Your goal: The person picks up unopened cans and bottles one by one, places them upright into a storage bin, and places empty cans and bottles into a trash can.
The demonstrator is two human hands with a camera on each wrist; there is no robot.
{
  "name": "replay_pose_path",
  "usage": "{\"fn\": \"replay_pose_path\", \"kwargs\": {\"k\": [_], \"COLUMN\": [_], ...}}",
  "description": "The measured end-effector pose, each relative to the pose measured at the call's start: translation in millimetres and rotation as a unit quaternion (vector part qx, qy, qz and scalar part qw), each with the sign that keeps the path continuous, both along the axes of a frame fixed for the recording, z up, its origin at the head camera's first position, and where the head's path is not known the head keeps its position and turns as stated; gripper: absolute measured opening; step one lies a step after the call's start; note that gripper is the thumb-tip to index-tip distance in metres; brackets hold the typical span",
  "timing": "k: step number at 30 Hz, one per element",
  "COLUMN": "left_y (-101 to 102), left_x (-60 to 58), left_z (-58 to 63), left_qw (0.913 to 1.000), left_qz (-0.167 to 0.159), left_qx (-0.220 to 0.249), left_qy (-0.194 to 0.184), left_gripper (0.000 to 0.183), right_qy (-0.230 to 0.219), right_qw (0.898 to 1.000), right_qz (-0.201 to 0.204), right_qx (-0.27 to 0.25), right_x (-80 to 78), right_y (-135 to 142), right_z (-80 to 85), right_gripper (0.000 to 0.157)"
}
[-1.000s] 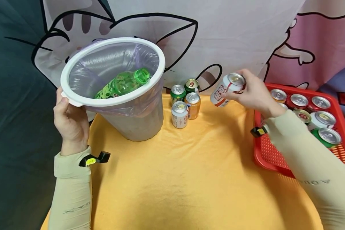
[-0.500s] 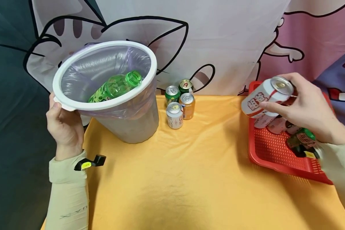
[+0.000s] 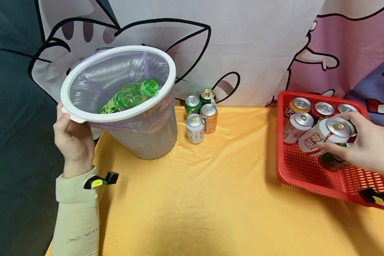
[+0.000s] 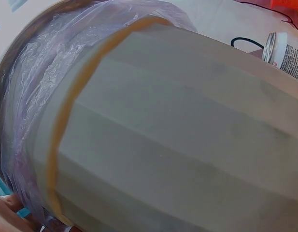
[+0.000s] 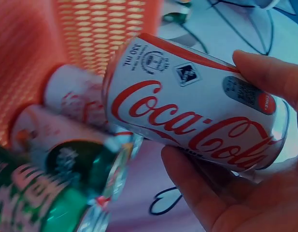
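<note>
Pinching a tilted white can [image 3: 321, 137] between thumb and fingers of the right grip [image 3: 371, 147], above a red basket [image 3: 297, 169] lying beneath that grip. Holding in the left grip [image 3: 74, 142], with forearm [image 3: 76, 224] stretched forward, a leaning bin [image 3: 148, 140] just rightward.

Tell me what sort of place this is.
Likely a staged indoor tabletop setup, though the wider room is out of view: a cartoon-print cloth backdrop hangs behind a yellow-covered table bearing a red perforated basket of drink cans.
</note>
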State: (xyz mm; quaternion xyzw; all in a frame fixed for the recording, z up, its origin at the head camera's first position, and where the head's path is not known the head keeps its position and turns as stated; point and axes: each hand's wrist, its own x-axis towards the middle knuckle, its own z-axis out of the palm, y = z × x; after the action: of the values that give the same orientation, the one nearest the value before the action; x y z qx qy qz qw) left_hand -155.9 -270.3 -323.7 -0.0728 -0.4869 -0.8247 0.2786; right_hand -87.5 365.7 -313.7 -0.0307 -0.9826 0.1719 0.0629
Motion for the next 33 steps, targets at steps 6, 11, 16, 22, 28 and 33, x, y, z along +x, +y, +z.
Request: {"fn": "replay_pose_path", "kwargs": {"k": [6,11,16,22,28,33], "left_y": [-0.8,-0.6,-1.0,-3.1,-1.1,-0.8], "left_x": [-1.4,-0.3,-1.8,-3.0,0.7,2.2], "left_z": [-0.3,0.2,-2.4,-6.0,-2.8,0.6], "left_qw": [1.0,1.0,0.9997,0.9993,0.9997,0.9999], "left_qz": [0.002,0.0,0.006,0.016,0.006,-0.002], "left_qx": [-0.004,-0.002,-0.02,-0.03,-0.021,-0.012], "left_qy": [0.002,0.001,0.011,0.017,0.009,0.0], "left_gripper": [0.052,0.051,0.051,0.054,0.055,0.052], "right_qy": [0.001,-0.005,-0.016,-0.03,-0.061,-0.092], "right_qw": [1.0,0.998,0.995,0.99,0.984,0.978], "right_qz": [0.028,0.047,0.058,0.083,0.087,0.096], "right_qx": [0.014,0.049,0.074,0.107,0.143,0.164], "right_x": [-1.7,-4.7,-7.8,-14.9,-20.7,-23.5], "right_y": [14.6,22.2,26.5,28.8,28.7,24.5], "right_z": [-16.0,-26.6,-31.4,-31.7,-33.7,-38.0], "right_gripper": [0.088,0.087,0.088,0.088,0.091,0.086]}}
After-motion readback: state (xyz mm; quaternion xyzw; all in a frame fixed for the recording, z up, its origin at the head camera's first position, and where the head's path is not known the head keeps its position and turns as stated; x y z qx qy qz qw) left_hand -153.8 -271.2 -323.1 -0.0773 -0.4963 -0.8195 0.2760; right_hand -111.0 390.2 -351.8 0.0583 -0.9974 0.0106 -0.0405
